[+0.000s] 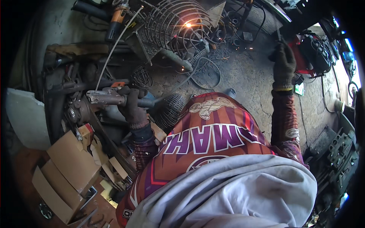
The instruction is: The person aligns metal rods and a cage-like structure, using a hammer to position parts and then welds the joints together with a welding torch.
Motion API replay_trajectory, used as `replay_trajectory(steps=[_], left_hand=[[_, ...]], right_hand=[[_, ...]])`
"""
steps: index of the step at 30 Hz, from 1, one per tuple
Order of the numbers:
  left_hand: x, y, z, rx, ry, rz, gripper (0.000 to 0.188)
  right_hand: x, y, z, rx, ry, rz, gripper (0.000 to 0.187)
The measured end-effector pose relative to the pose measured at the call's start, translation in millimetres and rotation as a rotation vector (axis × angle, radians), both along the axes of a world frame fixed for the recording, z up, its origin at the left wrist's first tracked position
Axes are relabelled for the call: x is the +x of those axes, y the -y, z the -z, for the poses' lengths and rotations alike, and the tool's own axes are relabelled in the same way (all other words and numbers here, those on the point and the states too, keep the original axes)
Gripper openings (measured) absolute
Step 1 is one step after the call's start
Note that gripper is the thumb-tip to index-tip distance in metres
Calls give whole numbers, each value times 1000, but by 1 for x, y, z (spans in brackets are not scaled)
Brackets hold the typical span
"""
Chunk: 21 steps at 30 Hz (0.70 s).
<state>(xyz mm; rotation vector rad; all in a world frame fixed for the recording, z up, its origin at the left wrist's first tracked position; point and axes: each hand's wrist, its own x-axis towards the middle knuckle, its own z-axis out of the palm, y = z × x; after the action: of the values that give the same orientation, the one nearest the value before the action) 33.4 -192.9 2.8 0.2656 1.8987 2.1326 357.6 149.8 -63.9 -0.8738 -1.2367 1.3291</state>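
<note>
My gloved left hand [134,107] is closed around a welding electrode holder [106,98]. From its jaw a long thin electrode [117,47] slants up and away to the right. A cable runs from the handle's rear. Farther off stands a round cage of bent metal rods [173,28], with a bright glowing spot on its rods, apart from the electrode. My gloved right hand [284,68] reaches out far right beside a dark beam-like shape. Its fingers are curled, and what they hold is too dark to make out.
An orange angle grinder [117,17] lies at the far left. A second wire cage [169,112] sits near my body. Cardboard boxes [74,163] stand at the near left. A red and black machine [311,55] with cables is at the right. Small glowing bits dot the floor.
</note>
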Motion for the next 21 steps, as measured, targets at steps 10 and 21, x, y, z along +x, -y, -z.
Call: replay_trajectory(steps=[10,21], left_hand=[[13,-21,-4,480,335,427,37],[-43,18,19,385,262,67,39]], right_hand=[[-183,132,-56,285,282,-834,29],[-296,174,-64,610,625,-898,47]])
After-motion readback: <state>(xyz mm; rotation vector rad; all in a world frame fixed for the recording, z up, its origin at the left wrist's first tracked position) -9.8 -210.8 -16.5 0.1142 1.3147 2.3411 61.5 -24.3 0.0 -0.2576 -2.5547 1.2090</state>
